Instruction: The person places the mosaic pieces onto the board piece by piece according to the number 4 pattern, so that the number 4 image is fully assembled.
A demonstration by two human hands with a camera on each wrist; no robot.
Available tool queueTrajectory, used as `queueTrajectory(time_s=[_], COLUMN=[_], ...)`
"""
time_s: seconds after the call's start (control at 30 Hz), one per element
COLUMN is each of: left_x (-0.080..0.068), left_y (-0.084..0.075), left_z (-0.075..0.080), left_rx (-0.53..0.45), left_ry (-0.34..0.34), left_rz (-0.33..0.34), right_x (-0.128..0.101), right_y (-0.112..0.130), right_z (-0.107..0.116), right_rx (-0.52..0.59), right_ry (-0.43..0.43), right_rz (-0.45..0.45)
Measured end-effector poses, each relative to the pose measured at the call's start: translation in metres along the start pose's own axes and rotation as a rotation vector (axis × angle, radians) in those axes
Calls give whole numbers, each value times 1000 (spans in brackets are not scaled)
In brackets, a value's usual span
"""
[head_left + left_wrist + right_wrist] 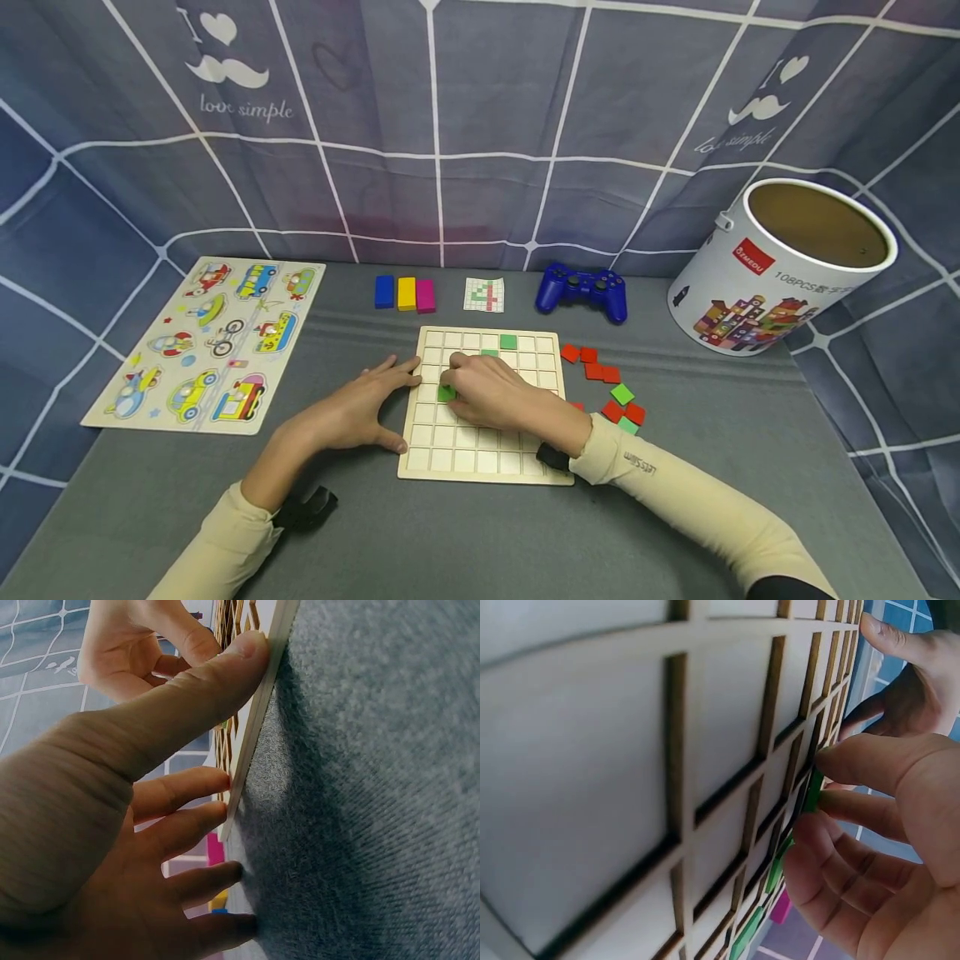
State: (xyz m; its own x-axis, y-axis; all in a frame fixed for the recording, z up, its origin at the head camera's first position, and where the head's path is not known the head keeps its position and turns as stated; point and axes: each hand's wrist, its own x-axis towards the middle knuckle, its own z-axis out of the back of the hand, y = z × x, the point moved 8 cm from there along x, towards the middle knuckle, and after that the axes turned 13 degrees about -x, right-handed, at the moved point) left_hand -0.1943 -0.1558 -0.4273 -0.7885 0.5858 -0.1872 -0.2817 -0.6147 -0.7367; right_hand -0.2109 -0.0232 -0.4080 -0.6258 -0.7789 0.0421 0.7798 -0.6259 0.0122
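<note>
A wooden grid board lies on the grey table, with a green tile in its top row and another green tile just below, partly covered by my right hand. My right hand reaches over the board and pinches a green square tile between thumb and fingers, at a cell in the left part of the grid. My left hand rests at the board's left edge, fingers spread. Its thumb touches the board's rim, and two fingertips meet the edge farther up.
Loose red tiles and green tiles lie right of the board. Behind it are coloured blocks, a pattern card and a blue game controller. A vehicle puzzle lies left; a white bucket stands back right.
</note>
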Motion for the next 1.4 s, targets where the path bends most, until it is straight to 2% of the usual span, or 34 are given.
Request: queueTrajectory(time_s=[0.2,0.43,0.77,1.2,1.4], left_x=[0,-1,-1,0,0], left_y=[-2,-4,-4,-6,-5], left_z=[1,1,2,1,0], left_rx=[-2,-1,3,4,-5], left_ry=[-6,-12,-15,-15,-7], left_rz=[0,-8,-5,-8,-2], right_x=[1,-8,-46,-98,-126], right_y=[0,-4,-30,-72,-83], right_z=[2,12,24,25,27], right_rx=[-6,25,63,90,73], right_ry=[13,-37,-86,-122,-86], right_rz=[1,13,-48,-155,-180])
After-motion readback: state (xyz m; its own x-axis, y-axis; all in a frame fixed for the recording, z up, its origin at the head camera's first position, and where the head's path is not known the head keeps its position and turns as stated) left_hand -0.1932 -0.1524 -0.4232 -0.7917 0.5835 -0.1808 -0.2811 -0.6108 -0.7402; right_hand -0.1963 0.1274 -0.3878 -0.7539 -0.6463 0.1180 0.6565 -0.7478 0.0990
